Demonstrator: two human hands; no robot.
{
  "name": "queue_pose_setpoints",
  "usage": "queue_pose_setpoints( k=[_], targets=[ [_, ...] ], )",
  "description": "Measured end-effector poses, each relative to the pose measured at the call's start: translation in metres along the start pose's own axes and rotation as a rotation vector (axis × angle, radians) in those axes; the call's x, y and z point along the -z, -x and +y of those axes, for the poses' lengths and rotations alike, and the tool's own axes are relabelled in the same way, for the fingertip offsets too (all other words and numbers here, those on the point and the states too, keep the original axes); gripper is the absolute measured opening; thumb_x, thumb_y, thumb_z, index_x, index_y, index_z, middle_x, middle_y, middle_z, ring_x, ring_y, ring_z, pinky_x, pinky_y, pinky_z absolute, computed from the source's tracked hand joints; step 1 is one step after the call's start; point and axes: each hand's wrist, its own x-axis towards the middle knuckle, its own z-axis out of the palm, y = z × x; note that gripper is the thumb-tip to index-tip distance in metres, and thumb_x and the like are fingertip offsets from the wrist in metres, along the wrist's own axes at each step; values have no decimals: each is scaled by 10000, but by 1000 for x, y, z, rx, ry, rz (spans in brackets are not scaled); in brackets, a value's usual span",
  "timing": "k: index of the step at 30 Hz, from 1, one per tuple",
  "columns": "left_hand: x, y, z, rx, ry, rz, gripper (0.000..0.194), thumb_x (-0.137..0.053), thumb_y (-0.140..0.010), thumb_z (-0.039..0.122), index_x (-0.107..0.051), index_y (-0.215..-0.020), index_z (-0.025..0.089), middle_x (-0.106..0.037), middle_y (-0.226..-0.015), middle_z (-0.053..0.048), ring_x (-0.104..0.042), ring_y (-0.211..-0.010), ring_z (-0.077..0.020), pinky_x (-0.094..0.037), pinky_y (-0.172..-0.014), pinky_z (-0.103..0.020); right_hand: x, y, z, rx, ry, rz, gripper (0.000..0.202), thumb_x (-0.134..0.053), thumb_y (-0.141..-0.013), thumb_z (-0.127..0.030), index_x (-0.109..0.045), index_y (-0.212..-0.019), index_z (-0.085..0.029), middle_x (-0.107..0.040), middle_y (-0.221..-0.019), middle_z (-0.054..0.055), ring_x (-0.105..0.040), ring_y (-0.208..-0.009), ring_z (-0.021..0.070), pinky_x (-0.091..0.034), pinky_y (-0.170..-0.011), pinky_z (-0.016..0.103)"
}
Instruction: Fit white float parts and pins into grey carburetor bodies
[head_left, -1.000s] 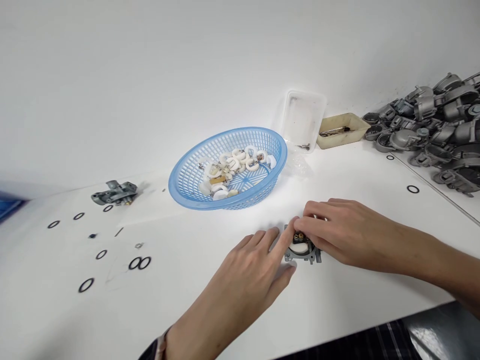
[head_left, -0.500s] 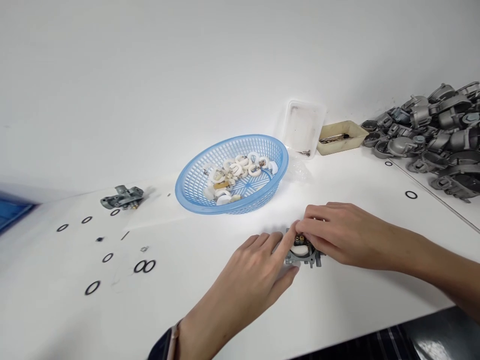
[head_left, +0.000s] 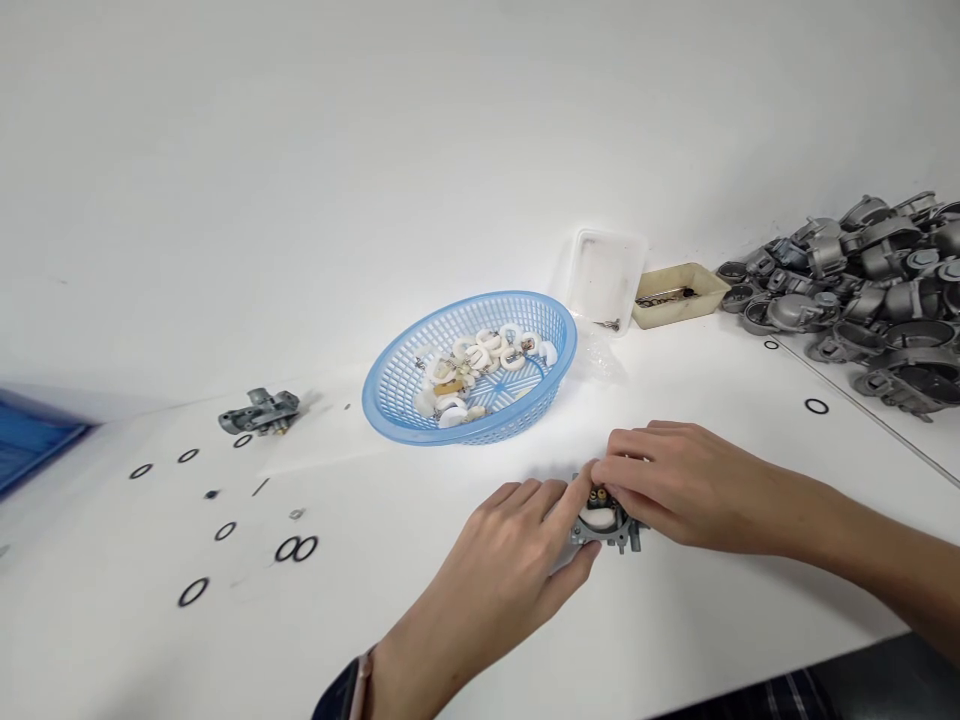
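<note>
A grey metal carburetor body (head_left: pixel 616 538) lies on the white table with its underside facing up. Inside its round opening sit a white plastic float (head_left: pixel 598 518) and two brass jets (head_left: pixel 598 496). My left hand (head_left: pixel 517 540) grips the body from the left, index finger on the top rim and thumb low at the near side. My right hand (head_left: pixel 667 480) is bent over the far right part of the body, fingertips meeting my left index finger. Whatever small part those right fingers may pinch is hidden behind them.
A blue basket (head_left: pixel 379 428) of white floats stands beyond my hands. Behind it are a white tray (head_left: pixel 606 275) and a cream tray (head_left: pixel 679 305). Metal bowls (head_left: pixel 862 280) are heaped at right. Another carburetor body (head_left: pixel 259 412) and several black rings (head_left: pixel 193 592) lie at left.
The whole view has shifted slightly, so things appear a little lower. Both hands stay at the carburetor body in nearly the same pose.
</note>
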Motion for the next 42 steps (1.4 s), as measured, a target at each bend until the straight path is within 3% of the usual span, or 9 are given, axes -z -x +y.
queue_pose_setpoints(
  k=[14, 19, 27, 33, 36, 40, 42],
  targets=[
    [-5, 1, -3, -5, 5, 51, 431, -506, -1014, 279, -393, -1421, 193, -690, -936, -35, -684, -796, -260, -546, -675, -398, 0, 0, 1, 24, -8, 31, 312, -357, -1074, -185, -654, -978, -174, -603, -810, 16, -500, -655, 142, -382, -647, 289],
    [-8, 1, -6, -8, 9, 45, 573, -547, -1001, 273, -299, -1507, 172, -705, -984, -53, -685, -838, -269, -556, -706, -419, 1, 0, 6, 33, -85, 141, 258, -423, -1070, -218, -678, -1081, -180, -674, -869, 32, -593, -740, 152, -419, -694, 291],
    [-10, -1, -7, 12, 14, 59, 568, -557, -979, 278, -332, -1494, 199, -710, -979, -39, -698, -841, -262, -560, -719, -409, 3, 0, 14, -10, -178, 313, 209, -471, -1043, -230, -662, -978, -175, -686, -817, 24, -563, -670, 128, -432, -632, 264],
    [-10, -1, -6, 4, 61, 157, 594, -629, -896, 305, -401, -1433, 194, -725, -969, -43, -705, -817, -262, -563, -706, -407, 4, 0, 11, 7, -257, 184, 185, -530, -1017, -242, -706, -1030, -185, -681, -820, 19, -594, -698, 131, -444, -637, 265],
    [-7, -3, -5, 14, 125, 217, 566, -656, -845, 307, -454, -1364, 207, -746, -1027, -49, -720, -840, -261, -568, -720, -410, 6, 1, 10, -3, -278, 111, 165, -635, -953, -264, -705, -1088, -202, -682, -914, 29, -610, -756, 144, -473, -681, 276],
    [-6, -5, -5, 24, 187, 273, 541, -664, -794, 308, -502, -1303, 226, -759, -1015, -31, -729, -832, -249, -572, -715, -395, 0, -1, 10, -35, -256, 52, 514, -828, -781, -419, -644, -1214, -211, -663, -1125, 62, -622, -939, 209, -508, -802, 342],
    [-6, -6, -6, 30, 203, 287, 548, -660, -753, 324, -525, -1274, 216, -754, -971, -32, -719, -793, -246, -568, -703, -399, -4, -3, 9, -46, -262, 39, 606, -842, -759, -473, -613, -1255, -212, -667, -1152, 67, -622, -986, 230, -508, -843, 368]
  ],
)
